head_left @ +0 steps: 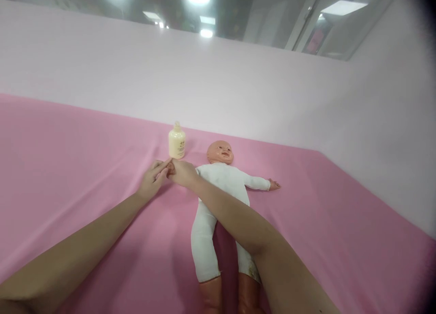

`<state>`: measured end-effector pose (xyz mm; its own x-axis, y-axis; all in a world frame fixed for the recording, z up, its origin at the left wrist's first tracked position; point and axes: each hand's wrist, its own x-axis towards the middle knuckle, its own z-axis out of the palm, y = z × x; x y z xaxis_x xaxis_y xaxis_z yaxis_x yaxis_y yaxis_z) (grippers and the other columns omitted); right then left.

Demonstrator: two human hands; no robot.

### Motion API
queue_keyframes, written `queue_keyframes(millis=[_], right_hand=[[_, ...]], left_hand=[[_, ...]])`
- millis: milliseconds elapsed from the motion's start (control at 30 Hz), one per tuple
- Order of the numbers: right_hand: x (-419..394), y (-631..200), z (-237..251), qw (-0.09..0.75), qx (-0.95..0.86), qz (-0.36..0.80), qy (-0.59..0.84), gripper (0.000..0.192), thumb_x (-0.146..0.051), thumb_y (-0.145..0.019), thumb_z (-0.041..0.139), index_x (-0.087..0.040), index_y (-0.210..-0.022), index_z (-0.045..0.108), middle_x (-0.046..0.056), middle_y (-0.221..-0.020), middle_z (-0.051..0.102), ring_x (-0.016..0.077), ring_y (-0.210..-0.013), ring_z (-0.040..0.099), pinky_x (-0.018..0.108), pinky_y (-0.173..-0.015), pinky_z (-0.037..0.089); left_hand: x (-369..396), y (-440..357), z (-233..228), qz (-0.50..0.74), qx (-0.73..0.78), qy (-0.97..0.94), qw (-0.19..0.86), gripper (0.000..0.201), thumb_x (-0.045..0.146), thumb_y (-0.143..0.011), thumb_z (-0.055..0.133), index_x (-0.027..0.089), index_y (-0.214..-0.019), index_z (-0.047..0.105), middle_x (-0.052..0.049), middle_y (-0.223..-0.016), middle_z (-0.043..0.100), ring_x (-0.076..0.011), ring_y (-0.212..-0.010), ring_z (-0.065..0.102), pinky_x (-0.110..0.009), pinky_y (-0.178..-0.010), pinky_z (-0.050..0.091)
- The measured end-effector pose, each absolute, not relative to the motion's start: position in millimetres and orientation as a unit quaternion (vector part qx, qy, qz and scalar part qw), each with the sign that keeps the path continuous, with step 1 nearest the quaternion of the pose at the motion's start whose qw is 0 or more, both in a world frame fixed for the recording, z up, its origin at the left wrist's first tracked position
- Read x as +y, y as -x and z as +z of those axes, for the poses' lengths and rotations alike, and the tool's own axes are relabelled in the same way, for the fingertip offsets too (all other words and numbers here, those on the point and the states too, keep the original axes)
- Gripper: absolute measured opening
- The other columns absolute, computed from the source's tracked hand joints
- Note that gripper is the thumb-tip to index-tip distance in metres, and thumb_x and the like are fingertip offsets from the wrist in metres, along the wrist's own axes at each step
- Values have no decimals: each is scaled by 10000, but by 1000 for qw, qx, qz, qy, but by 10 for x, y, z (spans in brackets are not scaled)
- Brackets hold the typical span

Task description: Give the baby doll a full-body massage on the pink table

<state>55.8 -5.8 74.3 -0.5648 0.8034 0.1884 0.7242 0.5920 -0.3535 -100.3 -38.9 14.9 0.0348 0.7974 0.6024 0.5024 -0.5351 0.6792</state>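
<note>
A baby doll (223, 182) in a white cloth suit lies on its back, head away from me and one arm stretched to the right. My right hand (184, 172) reaches across its chest and closes around the doll's other arm, near the doll's hand. That arm is mostly covered by my fingers. From the left, my left hand (153, 177) meets it, thumb and fingers pinched together at the same small hand. Just beyond my fingertips stands a pale yellow bottle (176, 142), upright, with a narrow neck.
Pink cloth (85, 168) with soft creases covers the padded surface. A pale wall (170, 77) rises behind it and along the right side. Above the wall is a glass window (231, 14) with reflections of ceiling lights.
</note>
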Motion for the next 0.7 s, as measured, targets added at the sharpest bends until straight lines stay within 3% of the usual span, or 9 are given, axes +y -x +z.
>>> queue_keyframes(millis=[133, 233, 367, 533, 700], right_hand=[[-94, -549, 757, 178, -881, 90, 429, 300, -337, -873, 561, -198, -1137, 528, 35, -955, 708, 186, -832, 646, 249, -638, 362], [-94, -565, 777, 204, -891, 98, 393, 302, -308, -891, 549, -220, -1177, 510, 18, -1003, 701, 167, -837, 638, 240, -650, 358], [-51, -593, 768, 210, -902, 107, 362, 165, -321, -893, 556, -214, -1017, 563, 3, -936, 689, 145, -787, 610, 229, -640, 340], [11, -528, 631, 193, -915, 124, 330, 258, -363, -910, 544, -209, -1116, 536, 35, -1010, 690, 180, -836, 626, 247, -665, 383], [88, -434, 491, 149, -923, 109, 338, 287, -345, -963, 450, -167, -1187, 467, 99, -1116, 663, 222, -895, 636, 301, -699, 452]], left_hand=[[-392, 985, 166, 535, 451, -699, 147, 412, 379, -962, 456, 248, -1328, 593, -43, -979, 561, -165, -913, 560, -338, -869, 493], [-384, 951, 165, 569, 468, -650, 188, 530, 407, -911, 558, 283, -1418, 460, -30, -1033, 552, -148, -890, 558, -311, -820, 498], [-349, 927, 124, 612, 465, -587, 254, 707, 421, -810, 680, 313, -1432, 364, -27, -1116, 509, -129, -878, 551, -265, -755, 506], [-289, 953, 75, 574, 457, -582, 350, 613, 473, -854, 568, 268, -1402, 386, -62, -1192, 532, -177, -980, 587, -315, -818, 523], [-213, 978, 56, 547, 499, -563, 368, 545, 476, -866, 487, 232, -1352, 457, -67, -1198, 578, -226, -1113, 569, -372, -970, 476]])
